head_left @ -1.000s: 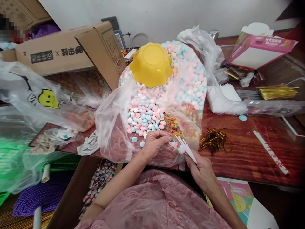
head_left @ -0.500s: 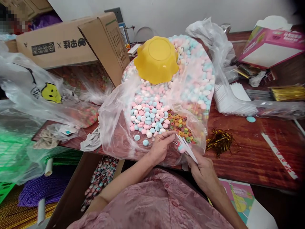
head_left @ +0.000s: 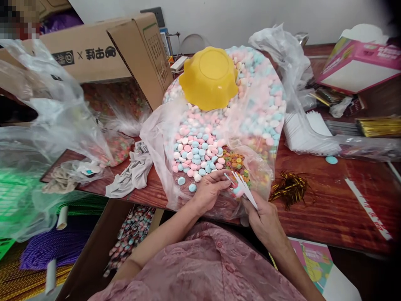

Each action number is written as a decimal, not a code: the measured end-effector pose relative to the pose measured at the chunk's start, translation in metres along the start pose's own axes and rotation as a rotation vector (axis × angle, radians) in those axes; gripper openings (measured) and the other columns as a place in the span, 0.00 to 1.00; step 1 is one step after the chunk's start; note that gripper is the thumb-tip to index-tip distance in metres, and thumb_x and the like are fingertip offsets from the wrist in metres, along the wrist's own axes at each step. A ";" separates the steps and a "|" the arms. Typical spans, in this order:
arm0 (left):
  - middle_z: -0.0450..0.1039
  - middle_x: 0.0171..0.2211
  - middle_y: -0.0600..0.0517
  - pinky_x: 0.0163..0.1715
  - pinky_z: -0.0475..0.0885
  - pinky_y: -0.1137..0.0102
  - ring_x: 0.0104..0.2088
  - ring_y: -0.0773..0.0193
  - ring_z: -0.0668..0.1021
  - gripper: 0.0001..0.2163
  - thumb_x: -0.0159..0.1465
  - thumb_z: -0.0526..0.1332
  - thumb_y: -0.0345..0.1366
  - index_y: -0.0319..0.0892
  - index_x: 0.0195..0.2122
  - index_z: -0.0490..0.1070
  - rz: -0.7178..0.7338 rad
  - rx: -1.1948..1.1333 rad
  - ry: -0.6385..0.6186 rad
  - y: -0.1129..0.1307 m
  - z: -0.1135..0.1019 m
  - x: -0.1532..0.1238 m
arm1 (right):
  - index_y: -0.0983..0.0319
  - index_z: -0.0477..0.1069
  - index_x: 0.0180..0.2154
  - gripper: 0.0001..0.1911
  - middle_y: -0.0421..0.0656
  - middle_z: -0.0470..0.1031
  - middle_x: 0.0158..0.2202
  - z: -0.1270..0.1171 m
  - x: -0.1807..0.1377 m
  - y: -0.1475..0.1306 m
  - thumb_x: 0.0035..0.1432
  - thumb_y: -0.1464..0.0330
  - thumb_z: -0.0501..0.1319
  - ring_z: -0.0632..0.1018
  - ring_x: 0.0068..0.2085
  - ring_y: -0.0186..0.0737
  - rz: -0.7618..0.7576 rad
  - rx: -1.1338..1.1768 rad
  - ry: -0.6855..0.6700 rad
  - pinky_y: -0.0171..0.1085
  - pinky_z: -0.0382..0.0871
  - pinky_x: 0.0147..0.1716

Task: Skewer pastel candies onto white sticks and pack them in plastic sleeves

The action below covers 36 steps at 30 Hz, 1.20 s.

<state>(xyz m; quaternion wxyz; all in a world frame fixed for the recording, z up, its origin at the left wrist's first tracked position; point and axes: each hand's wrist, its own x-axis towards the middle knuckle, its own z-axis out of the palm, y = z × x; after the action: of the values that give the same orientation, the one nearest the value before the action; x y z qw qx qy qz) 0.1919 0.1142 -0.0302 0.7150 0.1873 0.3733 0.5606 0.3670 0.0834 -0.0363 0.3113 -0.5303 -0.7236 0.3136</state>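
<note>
My right hand [head_left: 265, 215] is closed around several thin white sticks [head_left: 246, 190], which slant up and left from the fingers. Pink and pale blue candies [head_left: 237, 191] show beside the sticks, between the two hands. Fingers and thumb of my left hand [head_left: 213, 190] come together close to the sticks' tips, near a small reddish piece; what they pinch is too small to make out. Just beyond the hands, pink, blue and white button-shaped candies [head_left: 196, 154] spill from a clear plastic bag [head_left: 159, 138], beside small multicoloured ring candies [head_left: 236, 161].
A yellow scalloped bowl [head_left: 209, 77] sits upside down on the candies. Left stands a cardboard box [head_left: 140, 50], with a grey cloth [head_left: 131, 175] nearer. Gold tinsel [head_left: 290, 188], stacked white sticks [head_left: 310, 131] and a pink carton [head_left: 360, 62] lie right. An open box below holds candy sticks [head_left: 131, 234].
The plastic bag at the left has shifted and crumpled, its yellow face no longer showing. More of the grey cloth is uncovered as the candy bag's edge moved right. Both hands stay nearly in place.
</note>
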 end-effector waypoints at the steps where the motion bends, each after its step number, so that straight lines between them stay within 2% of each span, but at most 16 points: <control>1: 0.77 0.29 0.53 0.30 0.71 0.75 0.29 0.68 0.79 0.19 0.48 0.75 0.34 0.39 0.41 0.77 -0.009 -0.029 0.003 0.002 0.000 0.001 | 0.62 0.74 0.36 0.16 0.42 0.74 0.28 -0.002 -0.001 0.001 0.65 0.62 0.51 0.72 0.30 0.38 0.017 0.006 0.005 0.32 0.66 0.29; 6: 0.79 0.37 0.47 0.45 0.73 0.65 0.40 0.61 0.80 0.16 0.60 0.66 0.45 0.40 0.44 0.74 0.030 -0.166 0.015 0.016 0.004 0.001 | 0.62 0.75 0.39 0.15 0.38 0.70 0.23 -0.016 -0.007 -0.003 0.64 0.60 0.53 0.68 0.24 0.36 0.047 0.045 -0.001 0.32 0.64 0.24; 9: 0.79 0.39 0.48 0.50 0.70 0.63 0.43 0.60 0.79 0.18 0.61 0.63 0.48 0.42 0.47 0.72 0.088 -0.147 0.005 0.021 0.008 -0.004 | 0.62 0.76 0.42 0.17 0.39 0.73 0.26 -0.015 -0.007 -0.013 0.65 0.61 0.52 0.70 0.25 0.36 -0.025 0.038 -0.067 0.32 0.67 0.27; 12: 0.79 0.39 0.48 0.50 0.69 0.62 0.45 0.58 0.78 0.22 0.61 0.62 0.52 0.44 0.51 0.70 0.110 -0.129 -0.010 0.021 0.014 -0.010 | 0.61 0.76 0.45 0.18 0.45 0.77 0.35 -0.008 -0.005 -0.018 0.66 0.63 0.50 0.75 0.35 0.40 -0.070 -0.006 -0.062 0.35 0.70 0.37; 14: 0.79 0.39 0.48 0.49 0.68 0.63 0.45 0.58 0.78 0.23 0.62 0.60 0.53 0.45 0.52 0.69 0.121 -0.113 -0.024 0.020 0.016 -0.014 | 0.61 0.76 0.46 0.18 0.46 0.78 0.38 -0.004 -0.003 -0.017 0.66 0.64 0.49 0.76 0.38 0.42 -0.058 -0.033 -0.054 0.36 0.70 0.38; 19: 0.79 0.38 0.49 0.49 0.67 0.65 0.41 0.61 0.78 0.24 0.64 0.58 0.51 0.44 0.57 0.65 0.213 -0.012 -0.056 0.018 0.017 -0.018 | 0.61 0.76 0.42 0.16 0.45 0.79 0.36 -0.001 -0.006 -0.011 0.66 0.65 0.50 0.76 0.36 0.42 -0.062 -0.023 -0.145 0.35 0.70 0.35; 22: 0.78 0.39 0.48 0.45 0.69 0.64 0.38 0.61 0.78 0.28 0.65 0.56 0.55 0.44 0.61 0.61 0.220 0.096 -0.065 0.015 0.014 -0.022 | 0.61 0.76 0.39 0.16 0.43 0.76 0.30 -0.002 -0.007 -0.012 0.66 0.66 0.49 0.74 0.31 0.40 -0.061 -0.009 -0.191 0.35 0.69 0.33; 24: 0.77 0.43 0.47 0.44 0.70 0.64 0.38 0.60 0.77 0.31 0.65 0.53 0.57 0.46 0.65 0.57 0.258 0.208 -0.089 0.012 0.012 -0.027 | 0.61 0.76 0.41 0.16 0.43 0.77 0.31 -0.003 -0.006 -0.014 0.66 0.67 0.50 0.75 0.32 0.40 -0.057 0.001 -0.174 0.35 0.69 0.33; 27: 0.72 0.54 0.43 0.52 0.67 0.62 0.49 0.56 0.75 0.32 0.66 0.54 0.56 0.48 0.67 0.52 0.405 0.437 -0.164 0.007 0.011 -0.036 | 0.60 0.75 0.47 0.17 0.45 0.79 0.40 -0.002 -0.003 -0.019 0.65 0.70 0.50 0.77 0.39 0.42 -0.069 0.025 -0.133 0.37 0.71 0.39; 29: 0.64 0.62 0.44 0.58 0.63 0.59 0.58 0.52 0.69 0.31 0.65 0.56 0.54 0.52 0.67 0.52 0.513 0.498 -0.189 0.008 0.012 -0.039 | 0.60 0.75 0.49 0.18 0.45 0.79 0.41 0.002 -0.003 -0.022 0.66 0.70 0.50 0.77 0.41 0.42 -0.096 0.062 -0.119 0.38 0.71 0.43; 32: 0.58 0.66 0.47 0.57 0.66 0.55 0.60 0.50 0.68 0.29 0.64 0.56 0.57 0.60 0.65 0.54 0.623 0.313 -0.150 0.016 0.014 -0.035 | 0.60 0.75 0.47 0.15 0.44 0.79 0.40 0.009 -0.005 -0.025 0.67 0.68 0.51 0.76 0.41 0.41 -0.152 0.149 -0.059 0.39 0.70 0.46; 34: 0.60 0.64 0.47 0.52 0.70 0.54 0.57 0.50 0.71 0.29 0.63 0.56 0.59 0.61 0.64 0.56 0.620 0.165 -0.099 0.025 0.014 -0.029 | 0.60 0.75 0.44 0.14 0.43 0.78 0.37 0.008 -0.004 -0.031 0.66 0.69 0.52 0.76 0.39 0.40 -0.181 0.173 -0.025 0.38 0.70 0.44; 36: 0.65 0.60 0.46 0.50 0.72 0.55 0.55 0.51 0.73 0.27 0.63 0.56 0.57 0.58 0.62 0.59 0.574 0.106 -0.019 0.034 0.008 -0.025 | 0.60 0.74 0.43 0.14 0.42 0.77 0.34 -0.004 0.002 -0.045 0.65 0.71 0.50 0.75 0.35 0.39 -0.211 0.130 -0.030 0.36 0.70 0.39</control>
<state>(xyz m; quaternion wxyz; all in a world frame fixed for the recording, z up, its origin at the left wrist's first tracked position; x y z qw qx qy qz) 0.1733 0.1018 0.0062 0.5199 0.3277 0.3269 0.7179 0.3441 0.0752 0.0019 0.3655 -0.4252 -0.7580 0.3331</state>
